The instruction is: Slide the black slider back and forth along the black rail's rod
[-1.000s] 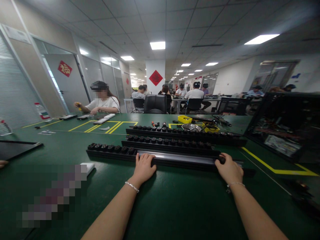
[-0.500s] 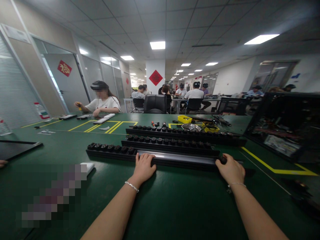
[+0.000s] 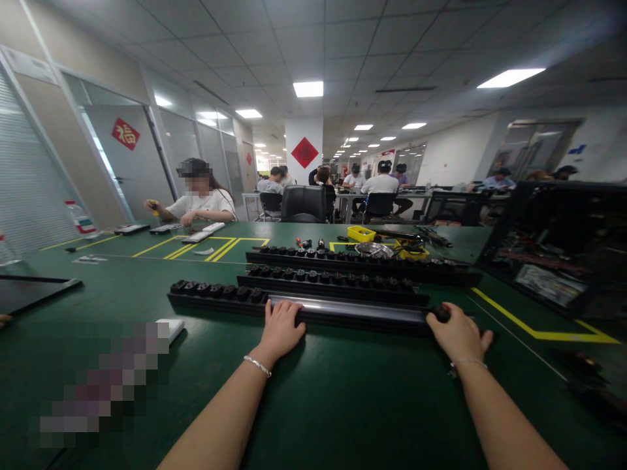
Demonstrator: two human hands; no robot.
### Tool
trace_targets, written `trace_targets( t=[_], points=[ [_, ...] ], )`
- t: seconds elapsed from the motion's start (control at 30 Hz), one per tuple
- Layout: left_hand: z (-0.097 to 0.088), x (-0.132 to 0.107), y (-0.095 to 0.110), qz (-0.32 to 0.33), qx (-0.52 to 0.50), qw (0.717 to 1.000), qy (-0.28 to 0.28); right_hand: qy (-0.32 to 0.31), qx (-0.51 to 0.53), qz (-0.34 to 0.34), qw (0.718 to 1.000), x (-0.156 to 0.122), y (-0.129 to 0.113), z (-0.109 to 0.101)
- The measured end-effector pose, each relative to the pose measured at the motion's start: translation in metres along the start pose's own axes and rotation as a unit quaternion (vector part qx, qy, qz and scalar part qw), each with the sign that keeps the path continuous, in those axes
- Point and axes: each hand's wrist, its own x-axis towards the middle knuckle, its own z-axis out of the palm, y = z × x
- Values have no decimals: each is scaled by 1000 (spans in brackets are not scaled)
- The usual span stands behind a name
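Note:
A long black rail (image 3: 343, 312) lies across the green table (image 3: 313, 405) right in front of me, with several black knob-like parts seated along its left stretch and an empty shiny groove in the middle. My left hand (image 3: 283, 329) rests flat on the rail near its middle, fingers stretched out. At the rail's right end my right hand (image 3: 458, 335) has its fingers pinched on a small black part (image 3: 442, 314). Two more black rails (image 3: 333, 281) full of the same parts lie parallel just behind.
A yellow bin (image 3: 361, 233), a metal dish (image 3: 374, 249) and tools sit behind the rails. An open black case (image 3: 558, 248) stands at right, a dark tray (image 3: 29, 290) at left, a white pad (image 3: 171, 326) nearby. A seated person (image 3: 198, 199) works across the table; others sit farther back.
My right hand has slid a little to the right along the rail's end with the small black part. My left hand has stayed put.

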Motion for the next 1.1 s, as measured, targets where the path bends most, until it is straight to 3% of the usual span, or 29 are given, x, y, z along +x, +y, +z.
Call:
trace_targets(
  t=[1.1],
  points=[
    [-2,1,1,-8,-2,1000,-12,-17,4,26,1000,2,4,-6]
  ],
)
